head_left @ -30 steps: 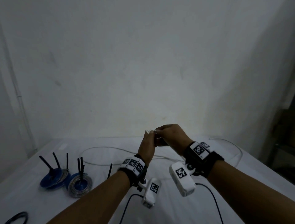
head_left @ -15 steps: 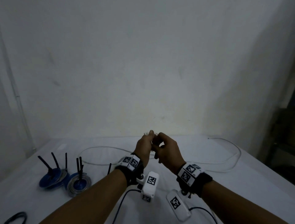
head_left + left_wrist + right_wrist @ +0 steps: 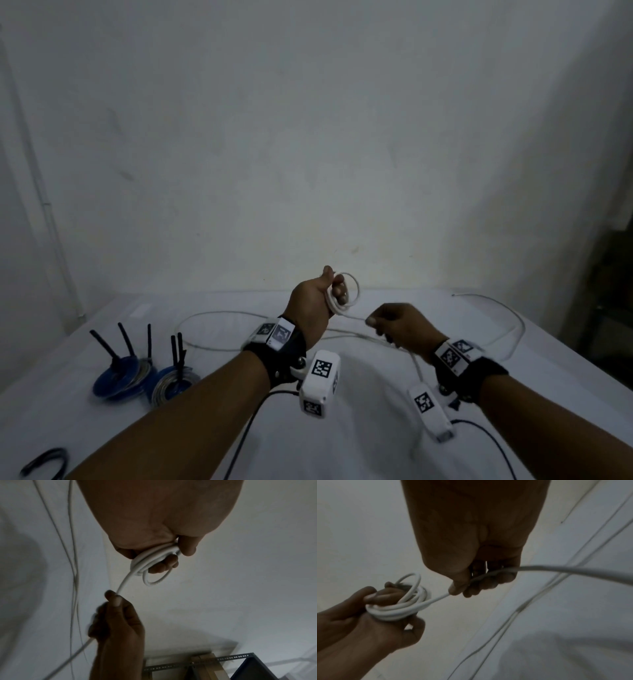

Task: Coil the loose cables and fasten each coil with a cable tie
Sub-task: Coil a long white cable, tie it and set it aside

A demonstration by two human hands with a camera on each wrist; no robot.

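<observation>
The white cable (image 3: 344, 298) sat in a few small loops round the left hand's (image 3: 310, 303) fingers (image 3: 164, 565), raised above the table (image 3: 359, 428) as a former. The right hand (image 3: 400, 329) pinched the running length nearby, probably feeding the next wrap; the rest trailed slack across the table.

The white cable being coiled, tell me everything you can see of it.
The white cable is thin, round and smooth, plastic-sheathed by its look. A few small loops of it are wound round the fingers of the left hand, held above the table, with one wider loop standing out loose. From the coil a short taut stretch runs to the right hand, which pinches it. Beyond that hand the rest trails loosely across the white table in long curves, its bare end lying near the far right edge.
</observation>
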